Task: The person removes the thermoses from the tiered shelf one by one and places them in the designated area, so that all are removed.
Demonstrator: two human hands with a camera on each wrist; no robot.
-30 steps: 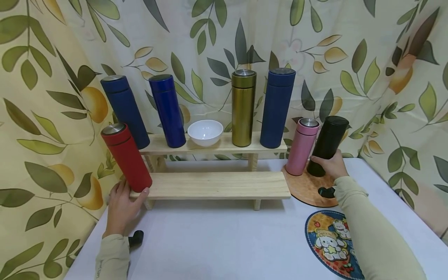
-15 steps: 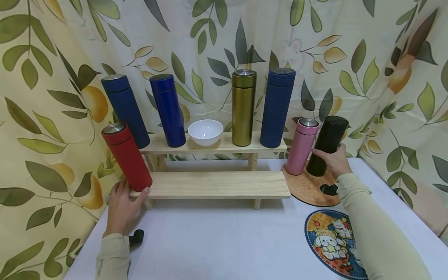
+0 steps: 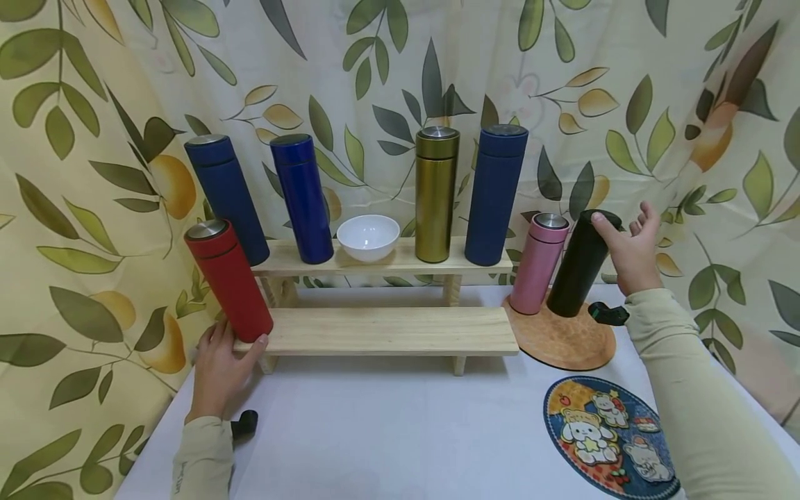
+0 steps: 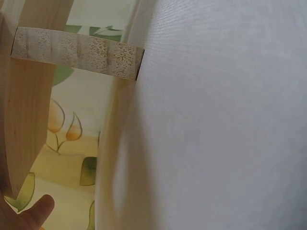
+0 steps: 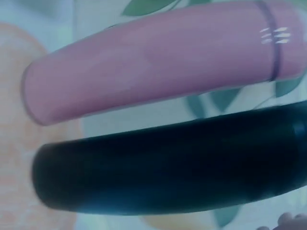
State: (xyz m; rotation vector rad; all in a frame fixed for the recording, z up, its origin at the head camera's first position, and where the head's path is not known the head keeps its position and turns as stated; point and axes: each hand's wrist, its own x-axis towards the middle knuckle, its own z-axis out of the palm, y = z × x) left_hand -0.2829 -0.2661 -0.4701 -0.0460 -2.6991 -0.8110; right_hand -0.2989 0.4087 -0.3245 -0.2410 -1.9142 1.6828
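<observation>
In the head view a red thermos [image 3: 232, 285] stands at the left end of the lower wooden shelf [image 3: 387, 330]. My left hand [image 3: 220, 368] holds its base, thumb in front and fingers along the left side. One fingertip [image 4: 43, 207] shows past the shelf's end in the left wrist view. To the right, a black thermos [image 3: 578, 274] and a pink thermos [image 3: 539, 267] stand side by side on a round orange mat [image 3: 571, 351]. My right hand [image 3: 634, 253] is beside the black thermos's top, thumb at its cap, other fingers loosely bent away from it.
On the upper shelf [image 3: 390, 262] stand two blue thermoses [image 3: 226, 201] at left, a white bowl [image 3: 368, 238], a gold thermos [image 3: 436, 198] and another blue thermos [image 3: 496, 198]. A round cartoon mat [image 3: 609, 437] lies on the white table [image 3: 387, 430]. A leaf-patterned curtain [image 3: 375, 55] hangs behind.
My right hand has let go of the black thermos's lower body and moved up to its cap, fingers coming off it. The left hand and red thermos have stayed in place.
</observation>
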